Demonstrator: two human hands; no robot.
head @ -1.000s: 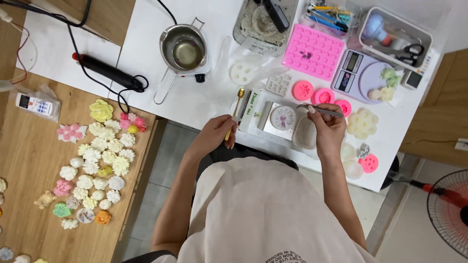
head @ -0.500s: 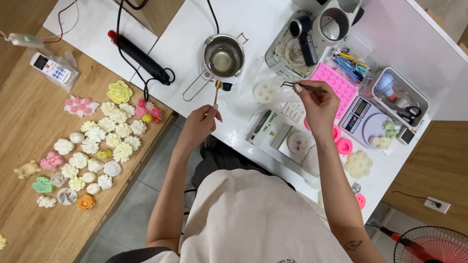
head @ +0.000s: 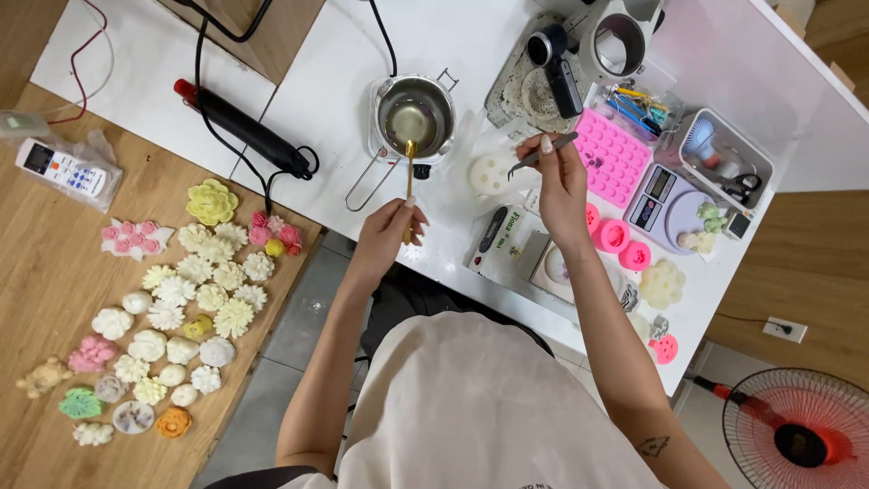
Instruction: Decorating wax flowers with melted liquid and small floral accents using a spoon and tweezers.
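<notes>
My left hand (head: 391,224) grips a thin gold spoon (head: 409,181) whose tip reaches into a small steel melting pot (head: 416,116) holding clear yellowish liquid. My right hand (head: 561,181) holds metal tweezers (head: 541,154), their tips pointing left above a round white flower mould (head: 491,174). Both hands are over the white table (head: 326,81). A pink silicone mould sheet (head: 612,156) lies just right of my right hand.
A black heat gun (head: 243,131) with its cord lies left of the pot. Many flower-shaped wax pieces (head: 195,290) cover the wooden table at left, with a remote control (head: 65,169). A small scale (head: 665,201), pink round moulds (head: 625,243), a tool box (head: 724,163) and a red fan (head: 797,435) are at right.
My left hand moved the gold spoon up so its tip is in the pot. My right hand with the tweezers moved toward the white flower mould. The view shifted and came closer.
</notes>
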